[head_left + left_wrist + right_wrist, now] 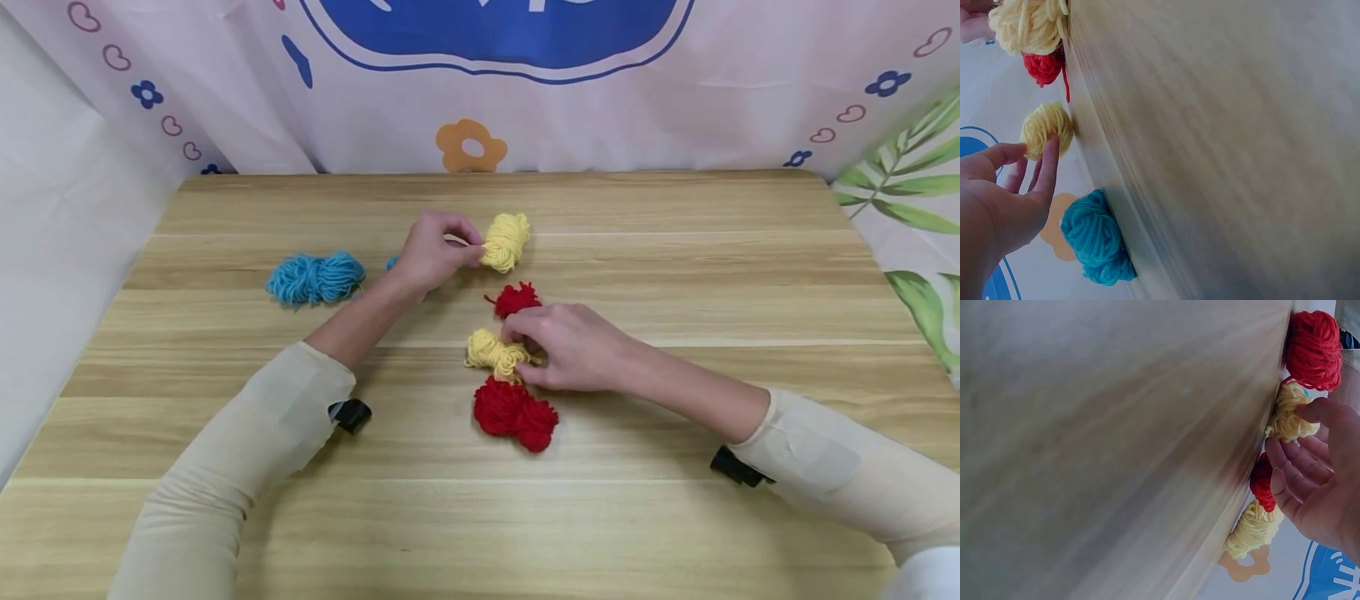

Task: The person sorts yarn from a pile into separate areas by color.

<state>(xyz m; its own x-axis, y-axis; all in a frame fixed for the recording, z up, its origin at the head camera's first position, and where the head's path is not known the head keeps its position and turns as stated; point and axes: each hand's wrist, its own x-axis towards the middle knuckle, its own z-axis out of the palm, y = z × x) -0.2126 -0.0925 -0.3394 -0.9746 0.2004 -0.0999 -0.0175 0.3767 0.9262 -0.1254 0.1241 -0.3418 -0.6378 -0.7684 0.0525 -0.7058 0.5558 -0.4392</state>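
Observation:
My left hand (438, 252) pinches the near-left end of the far yellow yarn bundle (507, 242) between thumb and fingers. In the left wrist view, that yellow bundle (1047, 130) shows at the fingertips. Nearer to me, my right hand (573, 346) holds the right end of a second yellow yarn bundle (491, 353), its thumb on the near side. The right wrist view has this bundle (1291, 412) between thumb and fingers. A red yarn bundle (516, 298) lies just beyond the right hand, partly covered by it. Another red bundle (513, 415) sits right at the held yellow one's near side.
A blue yarn bundle (315, 278) lies on the left of the wooden table (480, 533). A bit of more blue yarn (392, 262) peeks out behind the left hand, which hides the rest. A printed cloth (600, 125) hangs along the table's far edge.

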